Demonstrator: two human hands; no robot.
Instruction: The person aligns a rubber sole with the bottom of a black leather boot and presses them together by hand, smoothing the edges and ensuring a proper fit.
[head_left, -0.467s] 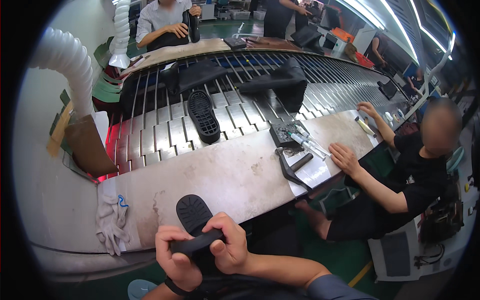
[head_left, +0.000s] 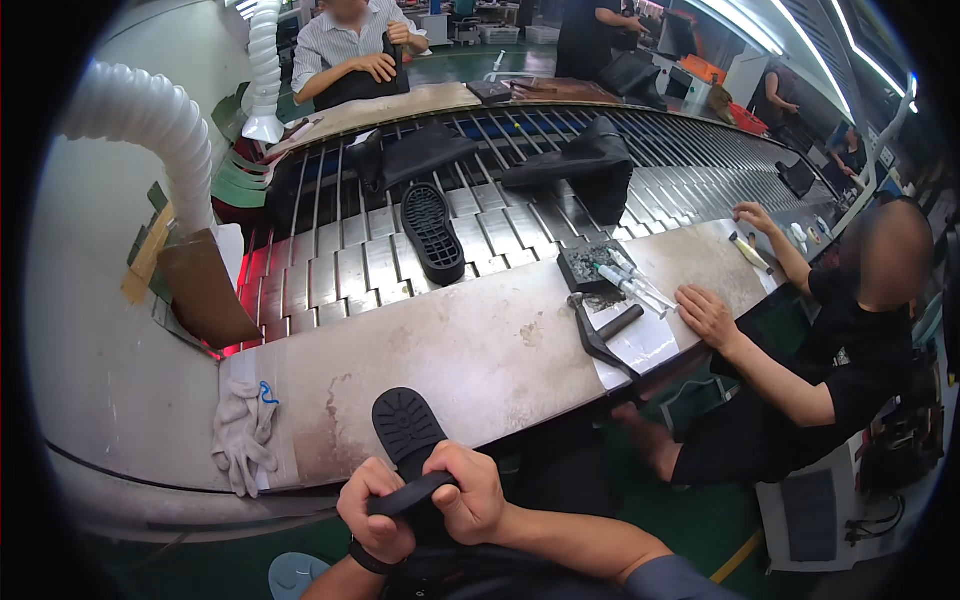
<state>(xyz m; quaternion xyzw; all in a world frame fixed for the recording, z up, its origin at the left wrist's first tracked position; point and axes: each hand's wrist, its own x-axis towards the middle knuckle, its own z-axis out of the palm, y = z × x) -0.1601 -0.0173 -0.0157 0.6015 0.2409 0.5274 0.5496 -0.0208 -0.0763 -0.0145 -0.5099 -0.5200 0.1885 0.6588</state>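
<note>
Nothing has shifted: both hands, left hand (head_left: 377,510) and right hand (head_left: 468,495), grip a black treaded sole (head_left: 407,432).

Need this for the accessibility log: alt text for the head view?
Both hands, left hand and right hand, grip a black shoe sole at a metal workbench. Another sole lies on the slatted conveyor; white gloves lie left.

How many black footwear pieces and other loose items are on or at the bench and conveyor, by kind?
Black rubber soles: 2, one held in both hands, one on the conveyor
Black boots on the conveyor: 2
White work gloves: 1 pile
Hammer: 1
Total: 6
</note>
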